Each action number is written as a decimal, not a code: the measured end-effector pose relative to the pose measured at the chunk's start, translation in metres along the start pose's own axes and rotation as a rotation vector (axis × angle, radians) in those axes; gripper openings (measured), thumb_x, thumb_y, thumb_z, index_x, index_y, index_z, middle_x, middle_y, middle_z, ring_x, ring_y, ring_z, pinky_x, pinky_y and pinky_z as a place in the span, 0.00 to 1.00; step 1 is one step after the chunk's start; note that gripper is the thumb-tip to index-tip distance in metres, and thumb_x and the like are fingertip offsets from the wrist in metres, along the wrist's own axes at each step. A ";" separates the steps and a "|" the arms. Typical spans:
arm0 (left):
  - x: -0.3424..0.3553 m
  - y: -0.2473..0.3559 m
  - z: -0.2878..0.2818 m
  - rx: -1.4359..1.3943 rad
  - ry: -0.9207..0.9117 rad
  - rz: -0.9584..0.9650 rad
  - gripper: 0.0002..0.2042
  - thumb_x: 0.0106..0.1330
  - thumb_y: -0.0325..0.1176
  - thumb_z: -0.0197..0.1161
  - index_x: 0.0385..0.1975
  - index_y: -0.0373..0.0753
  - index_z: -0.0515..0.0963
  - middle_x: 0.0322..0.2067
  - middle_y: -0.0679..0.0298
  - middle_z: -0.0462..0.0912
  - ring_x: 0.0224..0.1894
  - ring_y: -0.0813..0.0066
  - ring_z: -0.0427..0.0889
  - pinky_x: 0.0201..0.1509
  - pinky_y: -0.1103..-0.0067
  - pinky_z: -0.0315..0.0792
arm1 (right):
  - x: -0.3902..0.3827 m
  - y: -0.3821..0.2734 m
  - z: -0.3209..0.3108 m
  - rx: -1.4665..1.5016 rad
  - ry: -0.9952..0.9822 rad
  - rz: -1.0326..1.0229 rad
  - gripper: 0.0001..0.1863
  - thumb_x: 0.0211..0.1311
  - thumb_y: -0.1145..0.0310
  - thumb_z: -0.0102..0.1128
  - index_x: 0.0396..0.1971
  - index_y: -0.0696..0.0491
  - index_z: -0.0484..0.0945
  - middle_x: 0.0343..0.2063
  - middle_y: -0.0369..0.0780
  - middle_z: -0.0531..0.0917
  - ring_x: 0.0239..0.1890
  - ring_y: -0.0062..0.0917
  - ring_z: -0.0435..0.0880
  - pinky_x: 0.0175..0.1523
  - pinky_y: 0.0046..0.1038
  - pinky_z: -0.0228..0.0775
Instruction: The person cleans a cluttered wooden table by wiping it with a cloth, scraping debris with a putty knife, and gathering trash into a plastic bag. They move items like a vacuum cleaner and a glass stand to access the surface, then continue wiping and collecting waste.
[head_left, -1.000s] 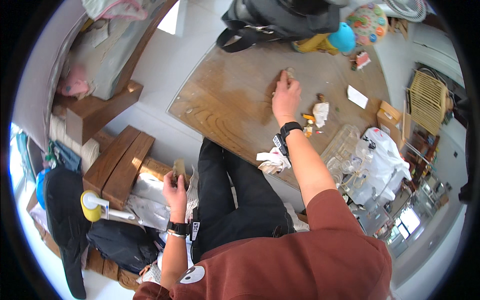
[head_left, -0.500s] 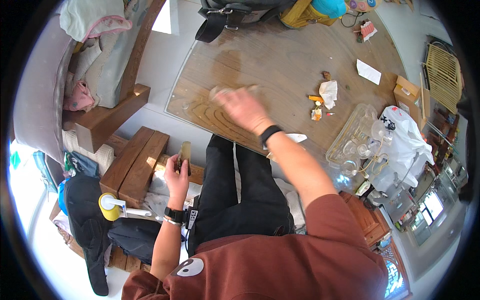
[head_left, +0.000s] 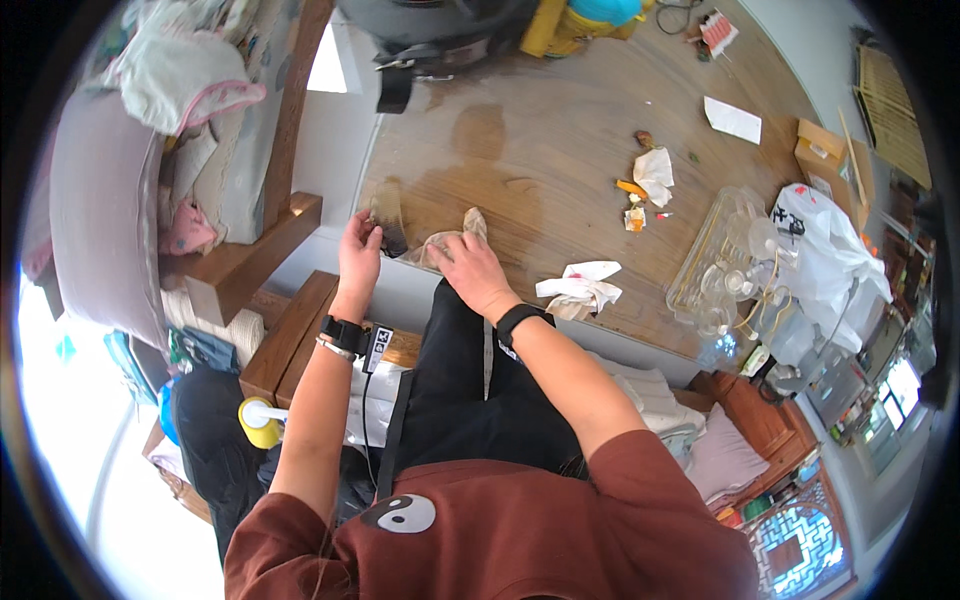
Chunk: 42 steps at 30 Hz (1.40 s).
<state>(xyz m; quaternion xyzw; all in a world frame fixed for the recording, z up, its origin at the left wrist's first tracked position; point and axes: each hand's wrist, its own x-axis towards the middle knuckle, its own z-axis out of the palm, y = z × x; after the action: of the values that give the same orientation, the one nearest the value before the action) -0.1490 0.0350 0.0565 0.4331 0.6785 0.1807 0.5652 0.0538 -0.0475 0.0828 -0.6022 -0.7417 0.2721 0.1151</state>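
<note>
My right hand (head_left: pixel 472 268) presses on a crumpled beige cloth (head_left: pixel 476 228) at the near edge of the wooden table (head_left: pixel 560 140). Some of the cloth sticks out past my fingertips, and some shows to the left of them. My left hand (head_left: pixel 360 255) is at the table's left corner. Its thumb and fingers pinch a flat, brownish, partly see-through piece (head_left: pixel 387 212), upright at the table edge; its kind is unclear. A damp-looking sheen covers the wood beyond both hands.
Crumpled white tissue (head_left: pixel 582 285) lies right of my right hand. Farther off are food scraps with a tissue (head_left: pixel 653 172) and a white paper (head_left: pixel 732 120). A clear tray (head_left: pixel 690 270) with glassware stands by a white plastic bag (head_left: pixel 825 245). A black bag (head_left: pixel 440 35) sits at the back.
My right hand has pulled the cloth back toward me to the near edge. My left hand has risen from beside my legs to the table corner, still holding the flat piece.
</note>
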 end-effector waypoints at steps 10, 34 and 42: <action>0.027 0.042 0.054 0.392 -0.009 0.249 0.16 0.66 0.25 0.59 0.54 0.36 0.73 0.38 0.58 0.78 0.38 0.67 0.78 0.47 0.73 0.74 | -0.012 0.191 -0.111 -0.252 0.201 0.312 0.23 0.53 0.76 0.60 0.51 0.44 0.80 0.43 0.40 0.78 0.46 0.38 0.75 0.51 0.35 0.72; -0.130 0.046 0.222 0.799 -0.736 0.980 0.29 0.56 0.32 0.68 0.61 0.42 0.70 0.63 0.50 0.65 0.63 0.48 0.66 0.66 0.61 0.62 | -0.303 0.015 -0.010 0.535 0.894 1.355 0.17 0.65 0.70 0.61 0.54 0.51 0.80 0.36 0.41 0.76 0.38 0.27 0.76 0.46 0.27 0.70; -0.134 0.033 0.157 0.999 -0.619 0.908 0.13 0.66 0.30 0.59 0.49 0.36 0.76 0.53 0.51 0.74 0.56 0.49 0.71 0.60 0.62 0.67 | -0.369 0.016 0.007 0.769 1.207 1.554 0.18 0.64 0.69 0.60 0.53 0.54 0.79 0.38 0.43 0.78 0.40 0.29 0.79 0.48 0.28 0.71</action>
<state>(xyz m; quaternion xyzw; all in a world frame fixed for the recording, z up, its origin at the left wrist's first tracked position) 0.0067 -0.0907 0.1162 0.9077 0.2436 -0.0639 0.3357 0.1554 -0.3999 0.1266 -0.8700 0.1641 0.1432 0.4423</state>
